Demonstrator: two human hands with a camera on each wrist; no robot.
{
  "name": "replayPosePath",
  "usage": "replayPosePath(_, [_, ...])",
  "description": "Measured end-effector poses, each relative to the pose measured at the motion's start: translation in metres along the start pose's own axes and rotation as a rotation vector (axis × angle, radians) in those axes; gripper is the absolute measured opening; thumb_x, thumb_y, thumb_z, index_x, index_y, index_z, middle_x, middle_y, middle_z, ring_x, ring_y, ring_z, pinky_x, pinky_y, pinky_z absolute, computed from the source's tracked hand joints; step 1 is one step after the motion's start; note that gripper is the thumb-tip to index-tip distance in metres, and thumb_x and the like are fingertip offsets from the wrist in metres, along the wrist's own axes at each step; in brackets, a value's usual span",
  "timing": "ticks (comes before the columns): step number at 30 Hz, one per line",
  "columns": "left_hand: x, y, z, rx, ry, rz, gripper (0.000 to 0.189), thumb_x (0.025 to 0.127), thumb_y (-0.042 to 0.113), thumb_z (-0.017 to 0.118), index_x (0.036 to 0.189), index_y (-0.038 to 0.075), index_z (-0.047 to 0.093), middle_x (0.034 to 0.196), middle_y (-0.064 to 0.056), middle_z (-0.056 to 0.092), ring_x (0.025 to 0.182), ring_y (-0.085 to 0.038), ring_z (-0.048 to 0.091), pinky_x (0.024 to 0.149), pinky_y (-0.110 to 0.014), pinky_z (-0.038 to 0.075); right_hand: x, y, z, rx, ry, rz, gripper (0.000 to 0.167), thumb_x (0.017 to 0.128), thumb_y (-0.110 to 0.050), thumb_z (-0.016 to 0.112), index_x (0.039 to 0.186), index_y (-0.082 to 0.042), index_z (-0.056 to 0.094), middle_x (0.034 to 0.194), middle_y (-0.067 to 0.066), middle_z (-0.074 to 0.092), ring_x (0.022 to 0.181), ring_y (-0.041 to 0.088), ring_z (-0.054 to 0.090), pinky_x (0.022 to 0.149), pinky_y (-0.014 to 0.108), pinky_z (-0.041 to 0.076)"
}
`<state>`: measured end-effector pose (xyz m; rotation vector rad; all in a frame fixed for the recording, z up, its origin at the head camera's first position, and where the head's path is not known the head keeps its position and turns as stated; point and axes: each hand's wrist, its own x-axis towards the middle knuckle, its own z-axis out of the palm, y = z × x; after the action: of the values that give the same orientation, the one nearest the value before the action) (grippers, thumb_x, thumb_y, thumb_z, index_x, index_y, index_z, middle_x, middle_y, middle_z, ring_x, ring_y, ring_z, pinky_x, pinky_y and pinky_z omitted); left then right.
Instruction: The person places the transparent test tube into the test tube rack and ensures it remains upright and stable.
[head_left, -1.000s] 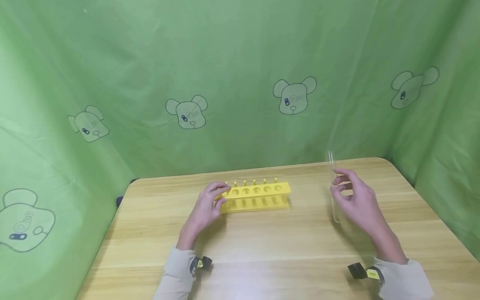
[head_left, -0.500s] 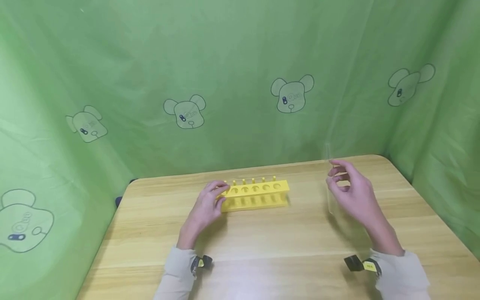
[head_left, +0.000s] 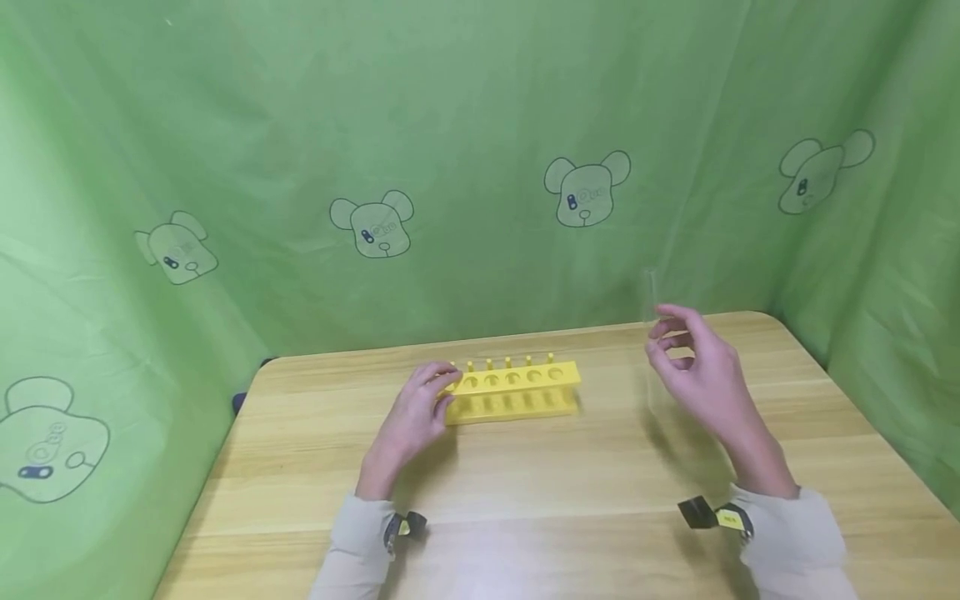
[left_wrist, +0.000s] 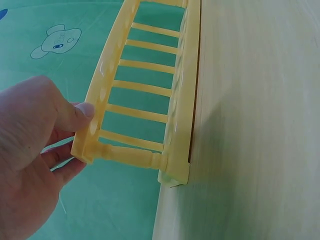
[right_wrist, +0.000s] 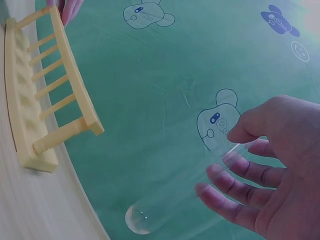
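A yellow test tube rack stands upright on the table, its row of round holes holding nothing. At its left end my left hand grips the top plate between thumb and fingers, as the left wrist view shows on the rack. To the right of the rack, my right hand pinches a clear glass test tube between thumb and fingertips. In the right wrist view the tube's rounded closed end points down, apart from the table. The tube is faint against the green cloth.
The wooden table has rounded back corners. Green cloth printed with bear heads hangs behind it and at both sides. Each wrist carries a small black camera, seen at the right sleeve as a camera.
My right hand has moved a little left and upward with the test tube, nearer the rack. My left hand keeps its grip on the rack, which stays in place.
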<state>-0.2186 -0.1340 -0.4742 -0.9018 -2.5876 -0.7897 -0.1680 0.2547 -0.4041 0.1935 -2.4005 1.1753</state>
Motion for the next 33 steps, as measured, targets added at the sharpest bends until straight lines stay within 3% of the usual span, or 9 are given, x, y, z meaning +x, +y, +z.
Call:
replayPosePath(11, [0.001,0.004,0.000,0.022,-0.011,-0.027,0.043,0.089,-0.007,0.073,0.131,0.000,0.066,0.133,-0.012,0.063,0.126,-0.024,0.055,0.113,-0.032,0.046,0.012,-0.011,0.005,0.031,0.003,-0.024,0.047,0.097,-0.003,0.065,0.142,-0.005,0.052,0.110,0.010,0.066,0.095,0.004,0.061,0.075,0.007,0.055])
replayPosePath(20, [0.002,0.000,0.001,0.016,0.002,-0.008,0.042,0.089,-0.007,0.073,0.130,-0.001,0.066,0.131,-0.012,0.063,0.126,-0.024,0.056,0.113,-0.032,0.046,0.018,-0.017,0.000,0.063,0.024,-0.041,0.050,0.096,-0.002,0.067,0.144,-0.006,0.052,0.111,0.010,0.066,0.095,0.003,0.061,0.075,0.007,0.054])
replayPosePath(33, [0.001,-0.002,-0.001,-0.057,0.001,-0.027,0.040,0.089,-0.009,0.071,0.129,-0.004,0.066,0.131,-0.016,0.063,0.126,-0.026,0.056,0.112,-0.035,0.047,0.022,-0.029,0.007,0.122,0.062,-0.045,0.056,0.093,0.004,0.069,0.145,-0.006,0.051,0.116,0.012,0.064,0.099,0.002,0.060,0.078,0.007,0.054])
